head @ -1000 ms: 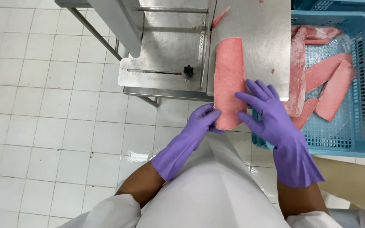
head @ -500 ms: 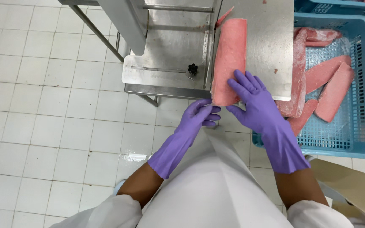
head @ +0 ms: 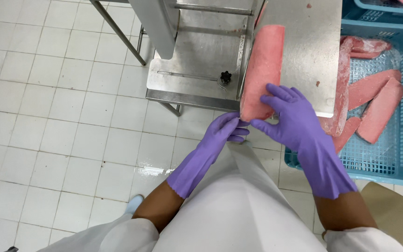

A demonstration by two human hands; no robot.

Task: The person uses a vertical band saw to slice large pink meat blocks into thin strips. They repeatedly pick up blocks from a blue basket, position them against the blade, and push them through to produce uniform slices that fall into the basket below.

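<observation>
Fingers, right: spread flat, not clenched. My right hand lies with its fingers over the near end of the pink frozen fish block, thumb hooked under the end face, so I press and steer rather than squeeze.
Fingers, left: curled loosely. My left hand sits just below the block's near end, fingertips touching or nearly touching it; I cannot tell whether they bear on it. It looks like a backstop against the end.
Head view, where the block is: on the steel tabletop of the saw machine, along the tabletop's left edge, its near end jutting slightly past the front edge toward me.
Head view, why it lies so: I judge the left-edge line keeps it against the slot between the two steel plates, with both hands at the end farthest from the upright column.
Long axis: runs straight away from my body, near to far, tilted slightly rightward at the far end.
Pointing: the rounded near end faces me; the far end points at the machine's back.
Beside: a blue plastic crate at my right holds more pink fish pieces, well apart from my left hand.
Below: white tiled floor, with a wet patch near my feet.
</observation>
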